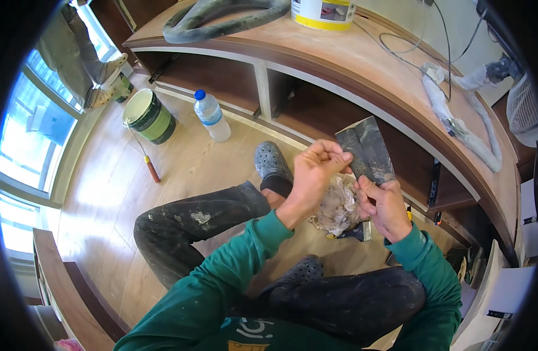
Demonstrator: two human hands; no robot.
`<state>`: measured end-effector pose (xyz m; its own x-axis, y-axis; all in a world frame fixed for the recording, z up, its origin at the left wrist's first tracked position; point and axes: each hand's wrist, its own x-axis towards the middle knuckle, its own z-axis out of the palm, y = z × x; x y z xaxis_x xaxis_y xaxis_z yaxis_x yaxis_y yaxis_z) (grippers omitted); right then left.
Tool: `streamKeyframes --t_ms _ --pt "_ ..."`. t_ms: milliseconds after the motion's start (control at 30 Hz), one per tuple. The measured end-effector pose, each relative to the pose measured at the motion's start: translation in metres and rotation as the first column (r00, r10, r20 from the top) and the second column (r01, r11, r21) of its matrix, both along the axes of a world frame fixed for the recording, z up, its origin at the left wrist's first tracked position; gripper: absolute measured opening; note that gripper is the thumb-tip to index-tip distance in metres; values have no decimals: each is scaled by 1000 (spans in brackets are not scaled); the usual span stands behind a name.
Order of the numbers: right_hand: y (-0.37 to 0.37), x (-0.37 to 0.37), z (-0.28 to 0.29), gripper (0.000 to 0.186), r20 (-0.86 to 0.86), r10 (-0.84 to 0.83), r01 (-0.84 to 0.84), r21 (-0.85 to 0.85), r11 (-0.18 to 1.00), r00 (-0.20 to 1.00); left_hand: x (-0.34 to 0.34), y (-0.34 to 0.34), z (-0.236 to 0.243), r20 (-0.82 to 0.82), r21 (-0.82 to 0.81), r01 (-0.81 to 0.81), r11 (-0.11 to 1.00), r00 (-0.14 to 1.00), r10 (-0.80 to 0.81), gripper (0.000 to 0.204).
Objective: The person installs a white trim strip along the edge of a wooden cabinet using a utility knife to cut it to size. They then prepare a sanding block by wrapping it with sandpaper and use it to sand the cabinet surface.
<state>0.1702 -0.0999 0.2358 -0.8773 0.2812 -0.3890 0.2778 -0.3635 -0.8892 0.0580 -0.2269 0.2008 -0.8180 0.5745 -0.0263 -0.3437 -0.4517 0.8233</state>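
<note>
A dark grey, creased sheet of sandpaper with pale dust smears is held up in front of me. The fingers of my left hand are pinched at its left edge. By its lower edge, my right hand grips it between thumb and fingers. Beneath my hands lies a crumpled, stained whitish wad, paper or cloth, I cannot tell which. A flat-bladed tool, seemingly a putty knife, sits on the floor beside the wad, partly hidden by it.
A long wooden cabinet with open compartments curves ahead, bearing a grey hose and a white-and-yellow bucket. On the floor stand a water bottle and a green-black bucket; a screwdriver-like tool lies nearby. Another person's legs show far left.
</note>
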Motion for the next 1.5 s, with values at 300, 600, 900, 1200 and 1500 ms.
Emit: streamKeyframes --t_ms 300,600,900,1200,1500 --pt "9 -1 7 26 -33 -136 138 71 988 990 -99 -11 -23 -178 -204 -188 961 972 152 35" --pt "20 -6 -3 28 -52 -109 116 170 979 993 -224 6 -35 62 -81 -323 943 942 328 35" --pt "27 -2 -7 30 -85 -160 173 194 965 984 -235 26 -35 343 36 -338 940 888 306 34" --pt "37 9 -2 27 -141 -189 218 229 949 972 -231 16 -53 116 39 -191 981 976 185 62" --pt "30 5 4 26 -131 -134 159 209 965 982 -245 -65 -98 11 -263 -402 877 908 420 36"
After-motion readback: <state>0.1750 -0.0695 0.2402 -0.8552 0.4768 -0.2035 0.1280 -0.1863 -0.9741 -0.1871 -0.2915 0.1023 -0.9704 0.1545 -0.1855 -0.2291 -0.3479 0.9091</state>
